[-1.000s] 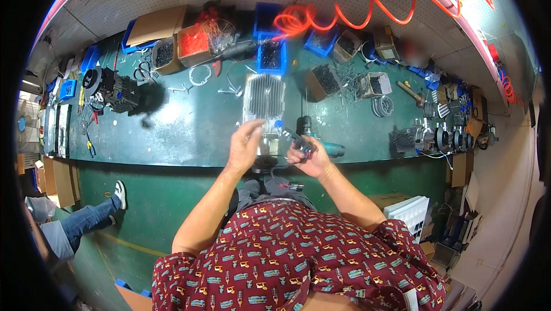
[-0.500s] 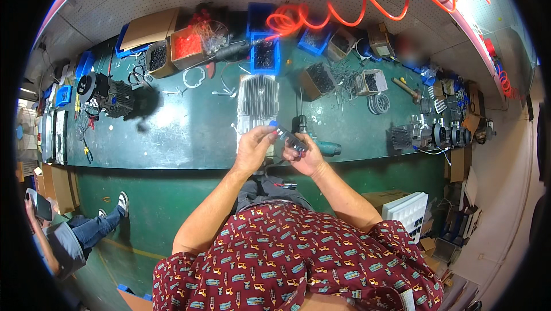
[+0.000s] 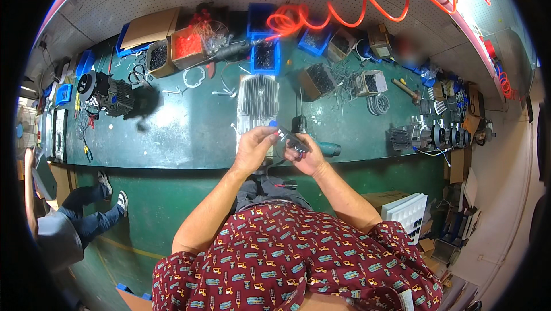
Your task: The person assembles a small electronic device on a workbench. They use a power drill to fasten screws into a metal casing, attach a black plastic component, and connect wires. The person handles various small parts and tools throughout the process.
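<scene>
My right hand [image 3: 310,157] is closed around a dark, block-like part [image 3: 295,142] with dark wires, one of them hanging towards my lap. Thumb and fingertips of my left hand [image 3: 253,149] pinch the upper left end of this part, beside a small blue piece [image 3: 273,123]. Whether the blue piece is fixed to the dark part, I cannot tell. Just beyond my hands, a silvery finned metal housing [image 3: 258,96] lies on the green bench. A teal power drill [image 3: 328,149] rests behind my right hand, which partly hides it.
Bins of small parts [image 3: 266,57] line the back of the bench. At left stands a dark motor [image 3: 106,96]; finned motors [image 3: 404,137] sit at right. A hammer [image 3: 405,89] lies beyond them. A red coiled hose [image 3: 367,6] hangs overhead. Another person [image 3: 60,230] is at far left.
My hands stay almost in place, with the dark part tilted slightly differently. At far left, the other person has shifted position, and both shoes now show.
</scene>
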A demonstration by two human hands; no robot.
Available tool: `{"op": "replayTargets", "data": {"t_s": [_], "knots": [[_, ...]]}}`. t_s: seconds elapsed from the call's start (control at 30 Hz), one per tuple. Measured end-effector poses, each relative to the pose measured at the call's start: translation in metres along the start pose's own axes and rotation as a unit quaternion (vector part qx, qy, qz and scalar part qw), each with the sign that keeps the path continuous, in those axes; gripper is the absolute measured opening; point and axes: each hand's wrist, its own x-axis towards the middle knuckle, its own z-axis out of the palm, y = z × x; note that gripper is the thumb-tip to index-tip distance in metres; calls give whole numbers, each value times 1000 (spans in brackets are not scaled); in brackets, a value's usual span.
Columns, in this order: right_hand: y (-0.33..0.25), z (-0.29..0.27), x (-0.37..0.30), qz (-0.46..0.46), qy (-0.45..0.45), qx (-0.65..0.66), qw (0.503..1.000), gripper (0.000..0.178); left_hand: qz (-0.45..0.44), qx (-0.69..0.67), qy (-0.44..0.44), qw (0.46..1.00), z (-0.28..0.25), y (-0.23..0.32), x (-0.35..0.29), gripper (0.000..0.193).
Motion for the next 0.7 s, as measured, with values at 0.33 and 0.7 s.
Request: {"op": "replayTargets", "data": {"t_s": [0.33,0.7], "knots": [[0,2,1,-5,15,-3,1000,34,2,-8,-3,1000,-2,-3,1,24],[-3,13,-1,-7,11,-32,999,38,15,19,-21,999,-2,12,-2,30]]}}
